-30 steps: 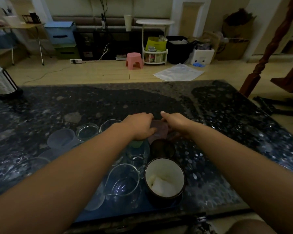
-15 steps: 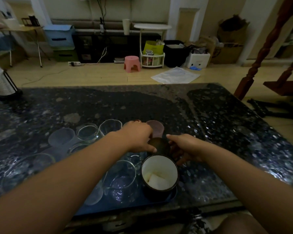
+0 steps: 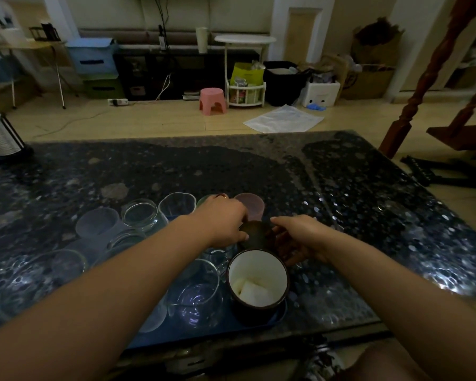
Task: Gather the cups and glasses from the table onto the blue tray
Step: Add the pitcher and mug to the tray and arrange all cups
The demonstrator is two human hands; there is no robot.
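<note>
Cups and glasses mostly gathered already, judging by layout: dark enamel mug with white interior [image 3: 258, 281] sat at near right corner of flat blue plastic tray [image 3: 278, 312], clear glass mug [image 3: 197, 295] just left of it, more clear glasses [image 3: 142, 215] and frosted tumbler [image 3: 98, 224] crowded further left; tray edge under those not visible, so placement there unconfirmed. Small dark brown cup [image 3: 254, 233] held between both hands just behind enamel mug. Left hand [image 3: 223, 222] curled against its left side, right hand [image 3: 294, 237] curled round its right side; dim light, exact contact hard to tell. Pink translucent plastic cup [image 3: 250, 206] stood just beyond. Nothing else seen loose on dark speckled stone table [image 3: 368, 202]. Probably final tidy-up left.
</note>
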